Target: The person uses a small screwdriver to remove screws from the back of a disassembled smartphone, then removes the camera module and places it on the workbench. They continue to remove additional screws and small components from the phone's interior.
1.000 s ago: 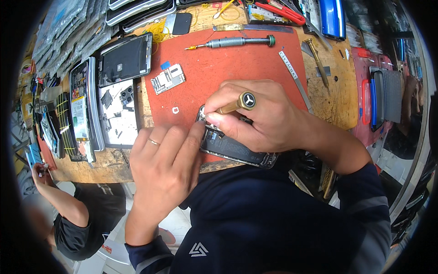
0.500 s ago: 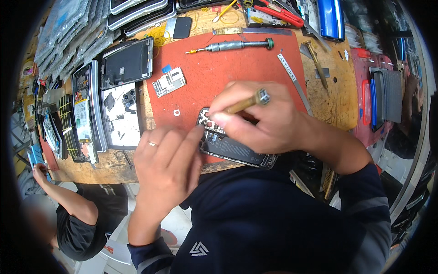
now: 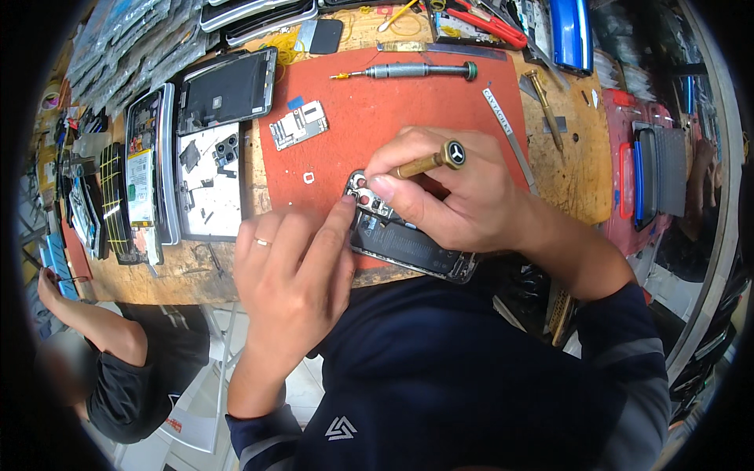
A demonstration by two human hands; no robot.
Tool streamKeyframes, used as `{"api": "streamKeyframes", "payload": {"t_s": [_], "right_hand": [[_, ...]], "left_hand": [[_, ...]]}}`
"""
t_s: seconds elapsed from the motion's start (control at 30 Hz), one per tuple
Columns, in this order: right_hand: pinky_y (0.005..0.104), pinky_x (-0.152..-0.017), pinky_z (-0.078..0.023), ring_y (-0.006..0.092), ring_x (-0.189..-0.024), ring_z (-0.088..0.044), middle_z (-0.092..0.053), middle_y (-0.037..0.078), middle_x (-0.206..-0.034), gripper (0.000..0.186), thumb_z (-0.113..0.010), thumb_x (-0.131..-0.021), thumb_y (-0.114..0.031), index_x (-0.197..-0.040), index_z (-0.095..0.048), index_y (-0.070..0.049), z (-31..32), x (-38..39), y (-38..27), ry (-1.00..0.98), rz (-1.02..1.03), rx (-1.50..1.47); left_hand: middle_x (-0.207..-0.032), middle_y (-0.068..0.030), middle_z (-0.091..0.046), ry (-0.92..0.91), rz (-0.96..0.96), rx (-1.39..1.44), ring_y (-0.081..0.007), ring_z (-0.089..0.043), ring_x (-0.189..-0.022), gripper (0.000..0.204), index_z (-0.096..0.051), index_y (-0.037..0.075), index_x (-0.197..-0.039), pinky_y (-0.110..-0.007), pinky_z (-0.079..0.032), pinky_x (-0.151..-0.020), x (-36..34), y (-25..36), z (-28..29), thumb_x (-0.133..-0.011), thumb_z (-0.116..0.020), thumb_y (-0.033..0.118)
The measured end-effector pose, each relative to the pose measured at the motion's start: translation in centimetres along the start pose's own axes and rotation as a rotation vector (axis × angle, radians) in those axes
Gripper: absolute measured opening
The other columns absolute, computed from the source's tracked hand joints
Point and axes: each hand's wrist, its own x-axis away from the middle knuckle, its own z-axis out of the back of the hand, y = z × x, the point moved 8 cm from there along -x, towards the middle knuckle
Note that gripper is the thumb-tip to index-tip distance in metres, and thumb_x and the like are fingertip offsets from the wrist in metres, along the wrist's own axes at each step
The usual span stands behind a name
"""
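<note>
Capitals [image 3: 497, 112] mark a metal strip [image 3: 514, 145], emblems [image 3: 341, 428] shirt [image 3: 448, 345] and held tool [image 3: 424, 166].

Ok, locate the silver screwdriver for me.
In the head view, the silver screwdriver lies on the red mat near its far edge, beyond the right hand.

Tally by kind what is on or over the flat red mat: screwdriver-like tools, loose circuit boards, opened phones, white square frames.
Screwdriver-like tools: 2 (silver metal tool with green end; brass-coloured tool in right hand)
Loose silver circuit board: 1
Opened black phone: 1
Small white square frame: 1
Total: 5
</note>
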Motion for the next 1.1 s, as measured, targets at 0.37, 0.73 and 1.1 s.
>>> {"api": "streamKeyframes", "payload": {"t_s": [0.37, 0.73, 1.1], "right_hand": [[0.0321, -0.062, -0.052, 0.0198, -0.073, -0.070, -0.075, 0.010, -0.092, 0.015, -0.077, -0.098, 0.005, -0.112, -0.073, 0.001, 0.1, -0.2, -0.1, 0.008, 0.001, 0.026], [0.0337, -0.061, -0.051, 0.0209, -0.071, -0.069, -0.073, 0.010, -0.089, 0.014, -0.077, -0.098, 0.003, -0.111, -0.073, -0.001, -0.5, -0.4, -0.1, -0.053, 0.029, 0.035], [0.0333, -0.064, -0.052, 0.0207, -0.072, -0.068, -0.074, 0.010, -0.090, 0.013, -0.076, -0.099, 0.004, -0.112, -0.073, 0.001, -0.6, -0.3, 0.0, -0.046, 0.023, 0.036]], "left_hand": [[-0.091, -0.0088, -0.056, -0.023, 0.085, -0.029, -0.0287, -0.059, -0.087, 0.043, -0.077, 0.005, -0.125, -0.044, -0.042, -0.082, -0.6, 0.7, -0.6, -0.082, -0.077, 0.007], [-0.090, -0.0088, -0.052, 0.049, 0.147, -0.151, -0.0289, -0.056, -0.086, 0.053, -0.077, 0.004, -0.133, -0.046, -0.041, -0.084, 0.6, 1.9, -1.4, -0.080, -0.073, 0.008], [-0.083, -0.0103, -0.058, 0.026, 0.222, -0.010, -0.0290, -0.058, -0.075, 0.049, -0.073, -0.004, -0.130, -0.044, -0.040, -0.074, 0.5, 1.9, -1.5, -0.081, -0.072, 0.003]]}}
